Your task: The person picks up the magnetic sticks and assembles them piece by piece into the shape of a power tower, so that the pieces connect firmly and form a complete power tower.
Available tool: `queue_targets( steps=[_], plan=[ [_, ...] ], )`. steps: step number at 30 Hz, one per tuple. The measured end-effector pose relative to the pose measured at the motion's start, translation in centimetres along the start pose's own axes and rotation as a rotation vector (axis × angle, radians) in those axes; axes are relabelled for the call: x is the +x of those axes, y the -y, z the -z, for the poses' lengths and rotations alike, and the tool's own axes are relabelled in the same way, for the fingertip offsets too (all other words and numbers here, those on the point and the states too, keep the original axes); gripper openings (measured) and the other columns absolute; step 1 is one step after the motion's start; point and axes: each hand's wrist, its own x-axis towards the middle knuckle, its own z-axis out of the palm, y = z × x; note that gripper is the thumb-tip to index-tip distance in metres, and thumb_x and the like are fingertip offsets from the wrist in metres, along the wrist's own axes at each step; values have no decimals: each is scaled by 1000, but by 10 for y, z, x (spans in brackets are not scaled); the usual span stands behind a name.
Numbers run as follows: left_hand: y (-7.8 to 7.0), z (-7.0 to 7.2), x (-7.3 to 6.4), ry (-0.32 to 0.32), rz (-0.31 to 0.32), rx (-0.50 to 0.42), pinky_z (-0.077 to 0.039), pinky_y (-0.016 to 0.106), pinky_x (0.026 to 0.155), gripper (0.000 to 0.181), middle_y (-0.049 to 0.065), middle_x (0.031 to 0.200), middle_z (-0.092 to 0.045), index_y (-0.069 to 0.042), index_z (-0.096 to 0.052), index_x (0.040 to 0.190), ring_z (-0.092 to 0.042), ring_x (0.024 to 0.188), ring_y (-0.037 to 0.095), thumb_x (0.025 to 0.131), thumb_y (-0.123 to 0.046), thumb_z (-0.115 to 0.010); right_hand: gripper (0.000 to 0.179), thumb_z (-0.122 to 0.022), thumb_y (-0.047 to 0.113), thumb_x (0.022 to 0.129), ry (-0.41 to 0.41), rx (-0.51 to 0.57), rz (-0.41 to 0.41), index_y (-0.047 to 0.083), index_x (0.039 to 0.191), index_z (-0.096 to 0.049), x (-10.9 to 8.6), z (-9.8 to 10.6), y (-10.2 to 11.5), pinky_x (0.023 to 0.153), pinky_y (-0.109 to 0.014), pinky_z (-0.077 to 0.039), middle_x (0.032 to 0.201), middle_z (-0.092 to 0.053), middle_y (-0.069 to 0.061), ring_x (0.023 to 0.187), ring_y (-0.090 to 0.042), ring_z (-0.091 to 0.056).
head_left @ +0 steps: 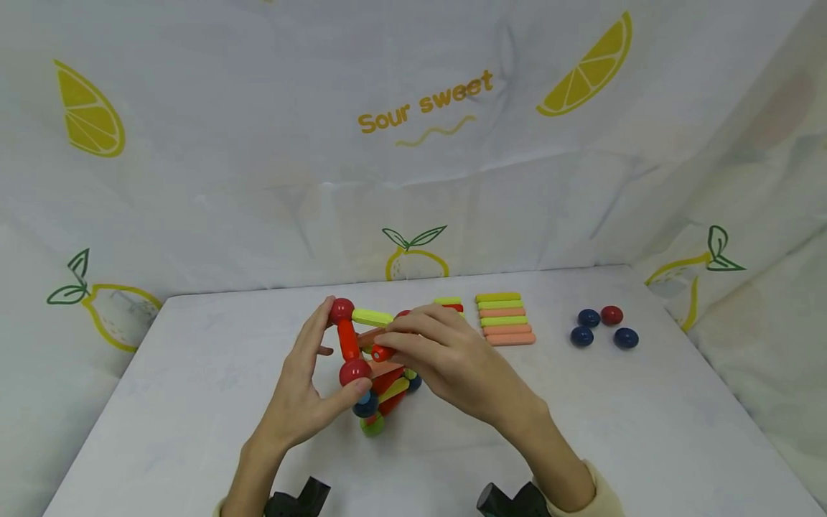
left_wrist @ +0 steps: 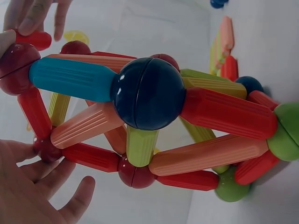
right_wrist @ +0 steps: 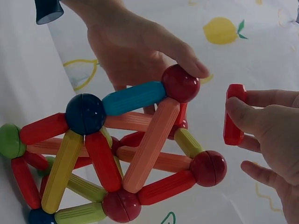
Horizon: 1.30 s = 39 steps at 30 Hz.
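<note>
A magnetic ball-and-stick structure [left_wrist: 148,93] of red, blue and green balls joined by coloured rods leans upward from the tabletop. My left hand [head_left: 298,406] grips its upper end, thumb on one red ball [right_wrist: 181,83] and fingertips at another red ball [head_left: 342,311]. Between thumb and fingers, my right hand [head_left: 455,355] pinches a loose red rod [right_wrist: 234,115]. In the right wrist view that rod stands apart from the structure, beside a red ball [right_wrist: 208,168]. Part of the structure is hidden behind my right hand in the head view.
Yellow, green and orange rods [head_left: 504,319] lie in a row on the white table [head_left: 646,431], with a few more partly behind my right hand. Farther right sit several loose balls [head_left: 625,338], blue and red. A lemon-print cloth [head_left: 291,215] hangs behind the table.
</note>
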Motion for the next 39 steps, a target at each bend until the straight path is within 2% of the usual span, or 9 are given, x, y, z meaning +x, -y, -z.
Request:
queue_targets(
  steps=[8, 19, 28, 36, 39],
  plan=[
    [0, 0, 0, 3, 2, 6, -56, 37, 91, 105, 6, 161, -42, -24, -24, 163, -48, 136, 21, 75, -25, -82, 43, -86, 16, 81, 50, -52, -1, 20, 122, -74, -1, -7, -4, 98, -33, -55, 114, -73, 4, 112, -16, -61],
    [0, 0, 0, 0, 0, 11, -56, 37, 90, 105, 7, 160, -42, -24, -24, 163, -49, 135, 22, 75, -25, -82, 33, -83, 22, 85, 90, -104, -20, 25, 117, -76, 2, -11, 1, 98, -32, -54, 112, -72, 7, 111, -16, -60],
    [0, 0, -1, 1, 6, 20, -55, 33, 91, 105, 6, 160, -43, -23, -25, 163, -49, 134, 21, 75, -27, -82, 38, -83, 22, 85, 101, -116, -21, 25, 121, -74, 1, -13, 3, 100, -35, -54, 115, -71, 8, 113, -16, -61],
    [1, 0, -2, 7, -5, 16, -52, 34, 92, 105, 6, 159, -43, -22, -25, 163, -47, 136, 20, 75, -29, -83, 49, -91, 19, 77, 193, -206, -53, 29, 121, -74, -1, -15, 5, 104, -44, -53, 122, -70, 5, 117, -19, -60],
    [0, 2, -2, 21, -11, 1, -50, 31, 93, 111, 5, 157, -43, -24, -24, 163, -45, 136, 16, 71, -27, -86, 48, -91, 19, 76, 185, -202, -46, 29, 120, -75, -2, -15, 5, 104, -43, -52, 121, -69, 5, 117, -19, -60]
  ],
)
